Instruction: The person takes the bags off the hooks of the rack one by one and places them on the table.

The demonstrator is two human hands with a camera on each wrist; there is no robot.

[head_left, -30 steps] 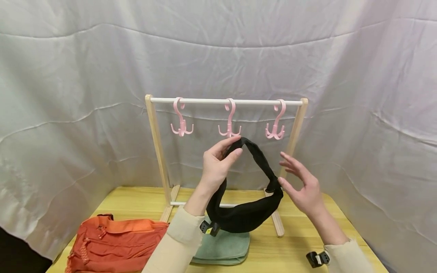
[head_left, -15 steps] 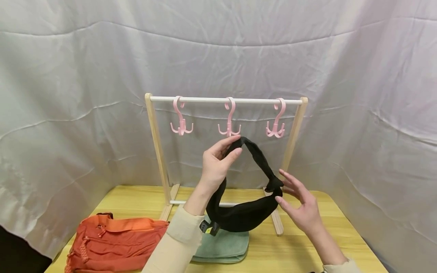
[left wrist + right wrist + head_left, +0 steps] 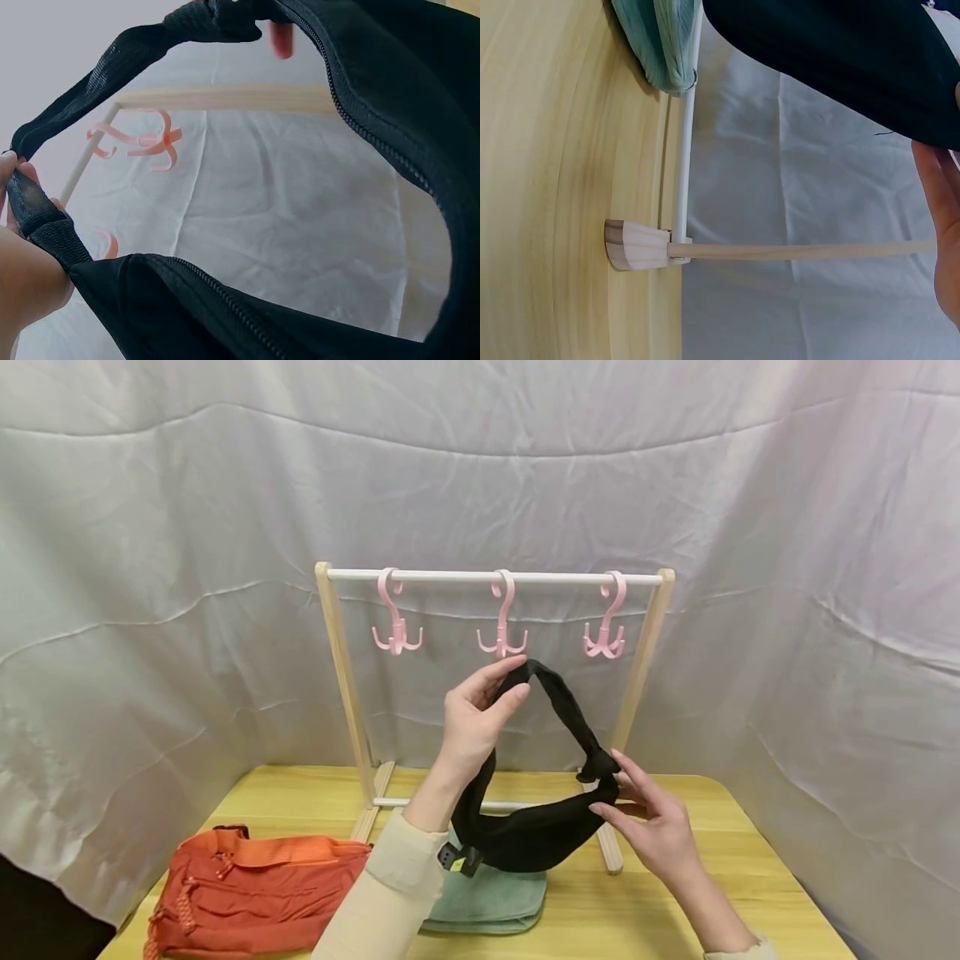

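Observation:
A black shoulder bag (image 3: 536, 839) with a knotted strap (image 3: 558, 702) hangs as an open loop in front of the rack. My left hand (image 3: 471, 727) pinches the top of the strap between thumb and fingers, just below the middle pink hook (image 3: 502, 627). At the loop's right side my right hand (image 3: 656, 827) holds the bag beside the knot, thumb in front and fingers partly hidden behind. Zippers (image 3: 360, 127) run along the bag's edge in the left wrist view. The right wrist view shows fingers (image 3: 934, 184) against the bag's lower edge.
A wooden rack with a white rail (image 3: 450, 576) carries further pink hooks at left (image 3: 396, 627) and right (image 3: 604, 627). On the yellow table (image 3: 720, 877) lie an orange-red bag (image 3: 258, 893) and a folded green cloth item (image 3: 495, 902). Grey curtain surrounds the table.
My right hand has moved down and slightly left, from just touching near the knot to holding the bag there. The left hand stays almost still with the strap.

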